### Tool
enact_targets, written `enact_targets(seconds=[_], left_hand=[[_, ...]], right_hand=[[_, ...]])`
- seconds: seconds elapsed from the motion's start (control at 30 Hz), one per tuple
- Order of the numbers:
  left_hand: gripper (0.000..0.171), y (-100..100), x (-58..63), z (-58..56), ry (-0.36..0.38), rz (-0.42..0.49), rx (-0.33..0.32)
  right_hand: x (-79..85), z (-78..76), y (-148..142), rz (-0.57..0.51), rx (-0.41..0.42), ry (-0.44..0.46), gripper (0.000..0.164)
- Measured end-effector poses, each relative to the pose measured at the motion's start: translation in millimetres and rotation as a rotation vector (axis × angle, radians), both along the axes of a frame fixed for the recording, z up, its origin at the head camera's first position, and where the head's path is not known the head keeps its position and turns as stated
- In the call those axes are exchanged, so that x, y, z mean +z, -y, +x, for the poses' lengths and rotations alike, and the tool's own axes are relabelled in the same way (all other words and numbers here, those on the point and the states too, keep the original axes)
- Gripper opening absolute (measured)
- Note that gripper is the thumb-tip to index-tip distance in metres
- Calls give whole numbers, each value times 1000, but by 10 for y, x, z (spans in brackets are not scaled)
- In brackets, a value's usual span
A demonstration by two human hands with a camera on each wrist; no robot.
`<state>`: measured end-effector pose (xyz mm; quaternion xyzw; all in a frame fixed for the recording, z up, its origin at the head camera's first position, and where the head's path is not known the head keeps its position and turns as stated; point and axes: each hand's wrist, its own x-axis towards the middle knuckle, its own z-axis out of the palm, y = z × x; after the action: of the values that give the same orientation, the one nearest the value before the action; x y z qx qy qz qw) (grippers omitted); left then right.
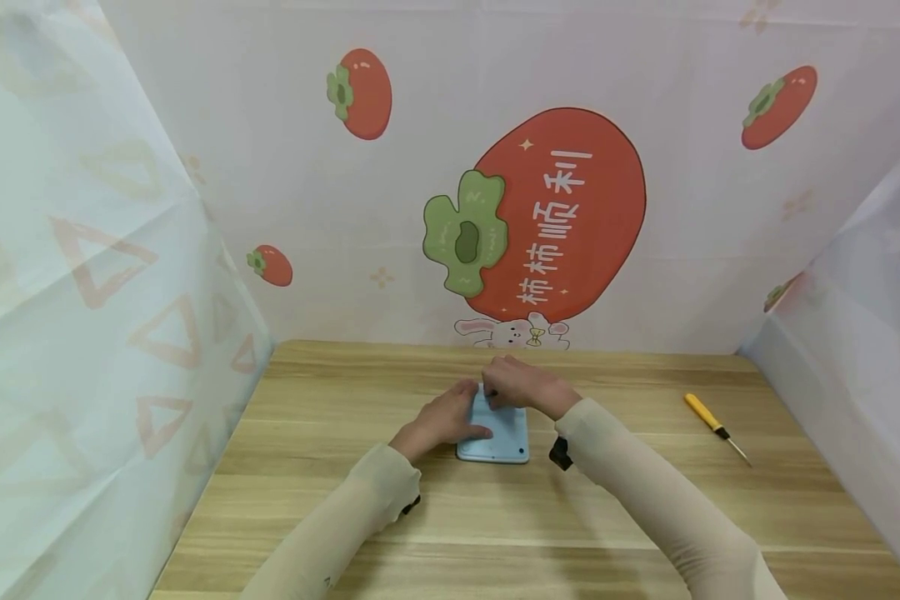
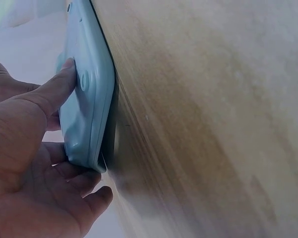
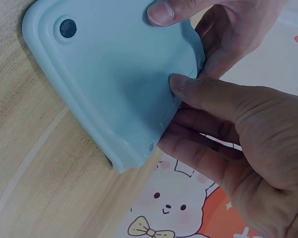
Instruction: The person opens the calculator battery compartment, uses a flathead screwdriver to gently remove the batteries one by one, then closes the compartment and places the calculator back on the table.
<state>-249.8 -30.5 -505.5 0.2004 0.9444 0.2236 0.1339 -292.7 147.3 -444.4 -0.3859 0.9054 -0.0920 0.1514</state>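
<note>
A light-blue calculator [image 1: 506, 437] lies back side up on the table, its far end lifted a little. My left hand [image 1: 444, 418] grips its left side, the thumb across the back and the other fingers around the edge. At the far end my right hand [image 1: 523, 386] pinches the edge, thumb on top and fingers beneath. In the right wrist view, a thin seam and a small round recess [image 3: 149, 147] show near that thumb, and a dark round foot [image 3: 68, 28] sits in a corner. The calculator's face is hidden.
A screwdriver [image 1: 708, 418] with a yellow handle lies to the right on the wooden table [image 1: 330, 417]. White sheets printed with persimmons [image 1: 570, 208] stand behind the table and along both sides.
</note>
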Motion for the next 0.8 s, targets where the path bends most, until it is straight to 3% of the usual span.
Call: enact_targets(seconds=[0.17, 0.33, 0.53, 0.8], left_hand=[[91, 12, -6, -1, -2, 8, -5], [91, 22, -5, -4, -8, 13, -15], [93, 26, 5, -7, -19, 25, -24], [93, 29, 13, 7, -4, 37, -23]], right_hand=[[-1, 31, 27, -9, -7, -25, 17], [-46, 66, 55, 24, 12, -140, 10], [-89, 106, 73, 53, 35, -255, 22], [-130, 101, 93, 36, 49, -267, 19]])
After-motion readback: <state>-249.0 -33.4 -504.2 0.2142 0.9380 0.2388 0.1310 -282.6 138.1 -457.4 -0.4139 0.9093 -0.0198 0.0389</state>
